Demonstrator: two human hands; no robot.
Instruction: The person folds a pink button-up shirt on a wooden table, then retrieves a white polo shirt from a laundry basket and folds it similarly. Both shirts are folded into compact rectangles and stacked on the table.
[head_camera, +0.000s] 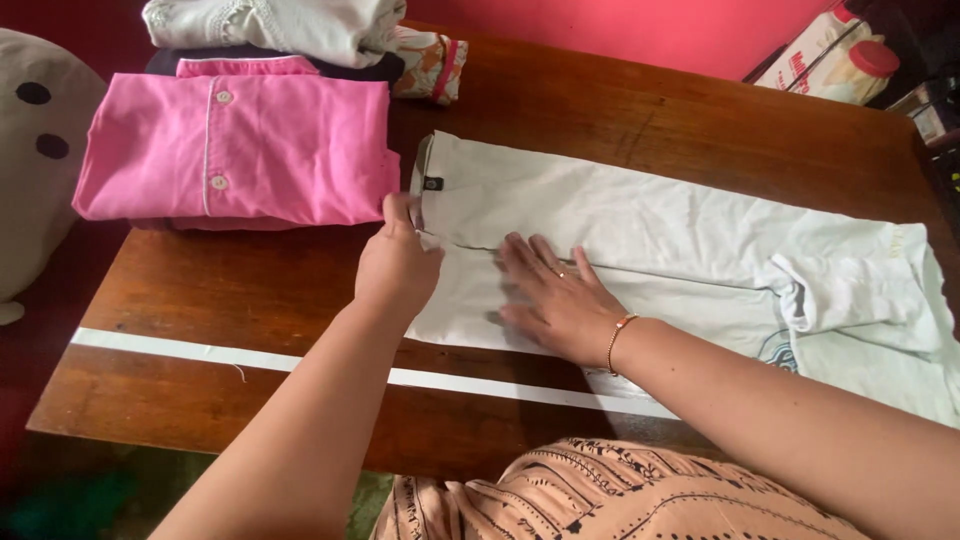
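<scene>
Pressing flat, my right hand (560, 300) lies palm down with its fingers spread on the pale folded garment (640, 240), gripping nothing. Just left of those fingertips, my left hand (398, 265) curls its fingers around the garment's near-left edge, pinching the cloth by the waistband. The garment stretches rightward from both hands across the wooden table (230, 290), ending in a crumpled bunch. Beyond my left fingers, touching close, sits a folded pink shirt (235, 150) with buttons. Farther back behind it rests a stack of folded clothes (290, 35).
</scene>
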